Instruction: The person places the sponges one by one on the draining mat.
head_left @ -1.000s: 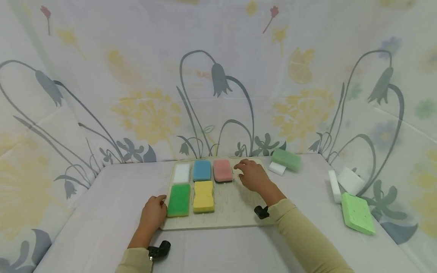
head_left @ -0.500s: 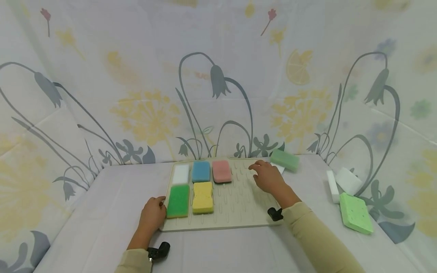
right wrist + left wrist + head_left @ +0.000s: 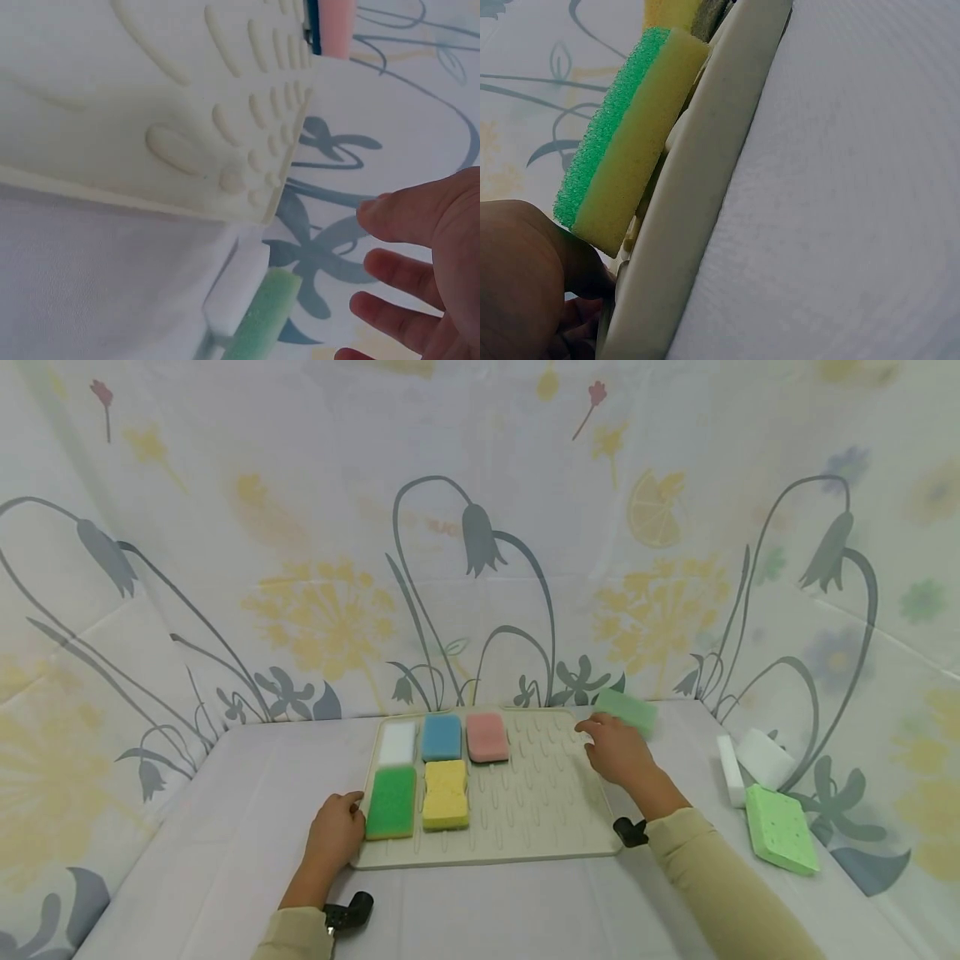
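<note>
A cream ribbed mat (image 3: 540,827) lies in the middle of the table. It carries white (image 3: 397,742), blue (image 3: 442,737) and pink (image 3: 487,736) sponges in the far row, with a green sponge (image 3: 392,802) and a yellow sponge (image 3: 446,794) in front. My left hand (image 3: 333,831) grips the mat's front left edge (image 3: 705,187), right beside the green sponge (image 3: 622,142). My right hand (image 3: 615,750) hovers empty at the mat's far right corner. Its fingers (image 3: 405,217) are spread, just short of a pale green sponge (image 3: 628,710) that lies on a white block (image 3: 236,289).
At the right edge of the table sit a narrow white block (image 3: 731,760), a bigger white block (image 3: 767,757) and a light green sponge (image 3: 782,828). Flower-printed cloth walls close in the back and both sides. The right half of the mat (image 3: 150,97) is bare.
My right hand left the pink sponge and moved right across the mat to its far right corner, close to the pale green sponge. The left hand has stayed in place.
</note>
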`<action>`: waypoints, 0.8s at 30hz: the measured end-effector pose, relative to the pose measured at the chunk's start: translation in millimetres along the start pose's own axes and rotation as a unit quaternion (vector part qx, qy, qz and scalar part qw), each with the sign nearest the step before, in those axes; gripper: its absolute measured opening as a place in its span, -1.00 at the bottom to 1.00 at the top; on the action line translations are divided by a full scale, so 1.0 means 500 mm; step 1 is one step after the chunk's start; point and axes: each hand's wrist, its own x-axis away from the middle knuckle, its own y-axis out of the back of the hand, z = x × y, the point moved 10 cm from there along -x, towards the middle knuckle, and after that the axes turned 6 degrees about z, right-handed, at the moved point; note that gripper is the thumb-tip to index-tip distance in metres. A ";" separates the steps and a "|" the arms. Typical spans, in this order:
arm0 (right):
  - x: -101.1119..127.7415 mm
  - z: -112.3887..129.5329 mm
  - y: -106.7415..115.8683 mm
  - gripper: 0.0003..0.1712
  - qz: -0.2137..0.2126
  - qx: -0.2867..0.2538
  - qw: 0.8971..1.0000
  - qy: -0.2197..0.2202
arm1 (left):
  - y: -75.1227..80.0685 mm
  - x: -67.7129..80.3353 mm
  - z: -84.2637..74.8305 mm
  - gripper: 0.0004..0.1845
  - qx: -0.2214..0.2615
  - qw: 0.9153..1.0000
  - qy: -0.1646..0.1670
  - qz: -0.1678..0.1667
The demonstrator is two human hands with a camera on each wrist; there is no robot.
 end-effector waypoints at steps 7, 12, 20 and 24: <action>0.012 -0.033 0.009 -0.65 0.013 0.006 1.000 -0.028 | -0.003 -0.005 0.005 -0.63 -0.006 1.000 -0.003 -0.011; 0.023 -0.058 0.018 -0.63 0.030 0.009 0.998 -0.046 | -0.005 -0.008 0.009 -0.61 -0.005 1.000 0.002 0.002; 0.038 -0.097 0.028 -0.60 0.048 0.024 0.996 -0.066 | -0.002 -0.008 0.005 -0.62 -0.010 1.000 -0.003 0.003; 0.047 -0.111 0.033 -0.59 0.047 0.023 0.996 -0.067 | -0.004 -0.007 0.007 -0.62 -0.005 1.000 0.001 0.007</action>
